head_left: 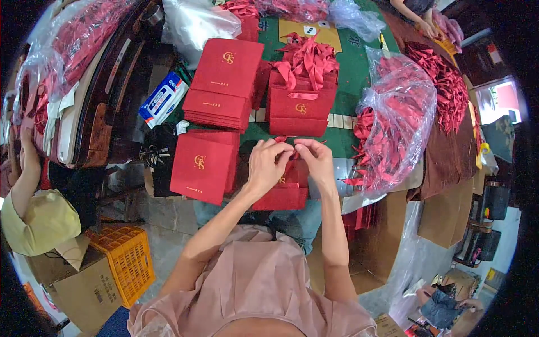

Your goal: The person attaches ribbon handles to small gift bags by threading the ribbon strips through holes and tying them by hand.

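Both my hands meet in the middle, over a small red gift bag [281, 199] at the table's near edge. My left hand [265, 167] pinches a red ribbon [281, 139] between thumb and fingers. Close beside it, my right hand [316, 161] is pinched on the ribbon too; the fingers cover most of it. Just beyond lies a stack of red bags with ribbon handles [299, 112], loose ribbon loops on top. To the left are a tall stack of flat red bags [222, 76] and a nearer stack of red bags [203, 163].
A clear plastic sack of red ribbons [401, 121] lies at right, beside a ribbon heap [443, 84]. A blue-white wipes pack [164, 100] sits left. An orange crate [128, 261] and cardboard box [90, 289] stand lower left. Other people's arms show at far left and top right.
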Motion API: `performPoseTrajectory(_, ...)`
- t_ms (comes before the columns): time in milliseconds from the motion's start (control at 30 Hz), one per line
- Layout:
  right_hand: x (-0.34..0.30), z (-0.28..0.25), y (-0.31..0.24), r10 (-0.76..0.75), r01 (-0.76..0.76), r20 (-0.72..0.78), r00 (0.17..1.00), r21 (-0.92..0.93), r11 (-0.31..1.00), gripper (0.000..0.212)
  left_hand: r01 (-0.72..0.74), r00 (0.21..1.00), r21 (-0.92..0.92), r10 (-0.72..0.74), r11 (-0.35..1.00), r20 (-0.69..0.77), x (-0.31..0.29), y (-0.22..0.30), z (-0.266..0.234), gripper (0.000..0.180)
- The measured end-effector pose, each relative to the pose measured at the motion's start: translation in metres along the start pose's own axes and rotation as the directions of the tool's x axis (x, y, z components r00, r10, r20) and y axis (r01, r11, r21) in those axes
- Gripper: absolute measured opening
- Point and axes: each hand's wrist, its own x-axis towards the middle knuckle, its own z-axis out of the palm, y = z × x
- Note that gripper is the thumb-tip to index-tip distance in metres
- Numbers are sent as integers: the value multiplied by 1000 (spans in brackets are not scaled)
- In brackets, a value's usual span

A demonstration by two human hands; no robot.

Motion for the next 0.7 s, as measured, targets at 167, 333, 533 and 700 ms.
performPoseTrajectory(167, -1, -2, -6, -57, 57, 6, 998, -51, 997, 13, -118, 992, 52, 120, 992, -46, -1, 0, -2, 13)
performPoseTrajectory(333, -4, -19, -14, -144, 150, -126, 981, 34, 988, 10, 76, 993, -71, -82, 995, -87, -21, -11, -12, 43)
performPoseTrajectory(533, -5, -24, -3, -6, 89, -332, 943, 236, 968, 16, 320, 926, -417, -189, 851, 325, -37, -5, -30, 78)
performPoseTrajectory(700, 10, -21, -7, -96, 153, -344, 934, 143, 978, 17, 384, 884, -448, -182, 807, 431, -39, 10, -47, 71)
